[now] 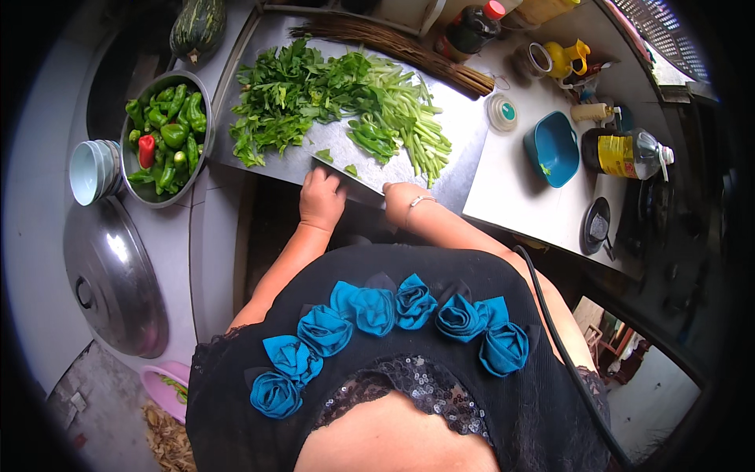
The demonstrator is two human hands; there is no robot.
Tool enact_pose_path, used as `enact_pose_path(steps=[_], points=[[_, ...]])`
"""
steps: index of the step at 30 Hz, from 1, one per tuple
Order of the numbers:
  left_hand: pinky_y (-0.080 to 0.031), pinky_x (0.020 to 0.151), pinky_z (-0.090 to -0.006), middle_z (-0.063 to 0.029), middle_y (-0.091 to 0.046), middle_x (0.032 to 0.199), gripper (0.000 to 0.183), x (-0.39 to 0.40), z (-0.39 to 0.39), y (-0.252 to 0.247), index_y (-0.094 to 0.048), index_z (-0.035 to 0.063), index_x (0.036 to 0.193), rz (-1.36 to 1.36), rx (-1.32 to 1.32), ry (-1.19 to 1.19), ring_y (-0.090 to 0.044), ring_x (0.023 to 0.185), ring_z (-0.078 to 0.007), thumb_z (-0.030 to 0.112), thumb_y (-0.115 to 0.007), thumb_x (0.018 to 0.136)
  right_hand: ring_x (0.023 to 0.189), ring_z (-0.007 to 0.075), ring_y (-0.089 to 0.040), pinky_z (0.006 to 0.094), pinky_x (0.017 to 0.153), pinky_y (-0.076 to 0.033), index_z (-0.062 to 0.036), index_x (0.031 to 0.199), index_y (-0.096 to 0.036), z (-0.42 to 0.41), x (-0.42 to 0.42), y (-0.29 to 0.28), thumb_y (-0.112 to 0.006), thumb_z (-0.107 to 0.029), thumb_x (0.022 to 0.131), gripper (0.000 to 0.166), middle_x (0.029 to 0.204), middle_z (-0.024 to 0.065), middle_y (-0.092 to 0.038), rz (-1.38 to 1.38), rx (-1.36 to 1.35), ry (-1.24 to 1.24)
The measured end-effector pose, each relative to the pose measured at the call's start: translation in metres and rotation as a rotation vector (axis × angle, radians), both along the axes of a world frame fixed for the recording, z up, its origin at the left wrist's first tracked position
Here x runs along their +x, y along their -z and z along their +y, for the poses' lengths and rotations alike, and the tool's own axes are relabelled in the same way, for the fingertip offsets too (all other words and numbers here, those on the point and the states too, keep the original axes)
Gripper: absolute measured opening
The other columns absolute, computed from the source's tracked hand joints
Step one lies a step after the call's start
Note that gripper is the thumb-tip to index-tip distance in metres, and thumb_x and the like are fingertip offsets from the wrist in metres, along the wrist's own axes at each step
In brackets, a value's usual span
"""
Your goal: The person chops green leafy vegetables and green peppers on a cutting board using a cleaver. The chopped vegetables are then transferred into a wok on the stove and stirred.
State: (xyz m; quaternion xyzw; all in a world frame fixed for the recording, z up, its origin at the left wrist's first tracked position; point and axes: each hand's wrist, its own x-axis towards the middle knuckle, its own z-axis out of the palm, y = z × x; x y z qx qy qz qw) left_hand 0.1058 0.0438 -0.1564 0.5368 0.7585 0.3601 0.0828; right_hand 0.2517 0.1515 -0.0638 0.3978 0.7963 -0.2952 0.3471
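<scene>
My right hand [402, 203] is closed on the handle end of a kitchen knife [354, 184], whose wide blade lies across the near edge of a metal worktop [463, 177]. At the blade's other end is my left hand [322, 197], fingers bent against it; the fingertips are partly hidden. Just beyond the blade, small green leaf scraps rest on a pale board-like surface [330, 138]. Farther back spreads a heap of leafy green celery [295, 88], with cut stalks [424, 133] towards the right. Sliced green peppers [374, 138] lie between the stalks and the knife.
At left are a metal bowl of peppers [207, 127], stacked bowls [88, 171], a large pot lid [112, 277] and a squash [199, 29]. A twig brush [395, 50] lies behind the celery. A blue container [554, 150], oil bottle [625, 153] and dark sauce bottle [469, 32] stand right.
</scene>
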Motion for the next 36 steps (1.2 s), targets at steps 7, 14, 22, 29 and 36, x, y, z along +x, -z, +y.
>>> enact_pose_path(steps=[7, 14, 22, 29, 36], points=[[-0.05, 0.072, -0.0428, -0.0103, -0.054, 0.086, 0.018, -0.007, -0.016, -0.007, -0.065, 0.0087, 0.08, -0.001, 0.017, 0.04, -0.056, 0.084, -0.0346, 0.01, -0.075, 0.065, 0.101, 0.0342, -0.065, 0.0424, 0.083, -0.053, -0.0013, 0.113, -0.062, -0.006, -0.009, -0.016, -0.05, -0.009, 0.085, 0.031, 0.107, 0.0194, -0.068, 0.005, 0.053, -0.02], [-0.051, 0.079, -0.0354, -0.0103, -0.057, 0.097, 0.025, -0.063, -0.063, -0.019, -0.065, 0.0061, 0.09, -0.027, 0.054, -0.115, -0.06, 0.088, -0.0282, 0.007, -0.079, 0.069, 0.092, 0.0366, -0.066, 0.0452, 0.08, -0.052, -0.0064, 0.106, -0.063, -0.01, 0.027, -0.014, -0.052, -0.017, 0.087, 0.024, 0.095, 0.0201, -0.068, 0.252, 0.105, 0.022], [-0.051, 0.079, -0.0344, -0.0102, -0.057, 0.098, 0.025, -0.076, -0.069, -0.023, -0.065, 0.006, 0.091, -0.058, 0.105, -0.149, -0.059, 0.089, -0.027, 0.007, -0.079, 0.07, 0.091, 0.0377, -0.065, 0.0455, 0.082, -0.051, -0.0048, 0.103, -0.064, -0.008, 0.083, -0.012, -0.053, -0.017, 0.086, 0.024, 0.093, 0.0206, -0.068, 0.07, 0.196, 0.144], [-0.051, 0.078, -0.0354, -0.0108, -0.058, 0.097, 0.025, -0.094, -0.049, -0.035, -0.065, 0.0065, 0.091, -0.071, 0.139, -0.162, -0.06, 0.089, -0.0284, 0.007, -0.079, 0.069, 0.088, 0.0391, -0.065, 0.0453, 0.081, -0.051, -0.0121, 0.112, -0.065, -0.03, 0.059, -0.029, -0.055, -0.018, 0.083, 0.031, 0.09, 0.0216, -0.068, 0.279, -0.025, -0.108], [-0.052, 0.078, -0.0355, -0.0106, -0.06, 0.101, 0.026, -0.049, -0.009, -0.029, -0.064, 0.0068, 0.094, -0.229, 0.082, 0.072, -0.062, 0.091, -0.0301, 0.008, -0.077, 0.072, 0.088, 0.0414, -0.063, 0.0454, 0.08, -0.05, 0.0, 0.103, -0.063, -0.016, 0.087, -0.001, -0.059, -0.025, 0.086, 0.03, 0.089, 0.0239, -0.067, 0.328, -0.019, 0.303]])
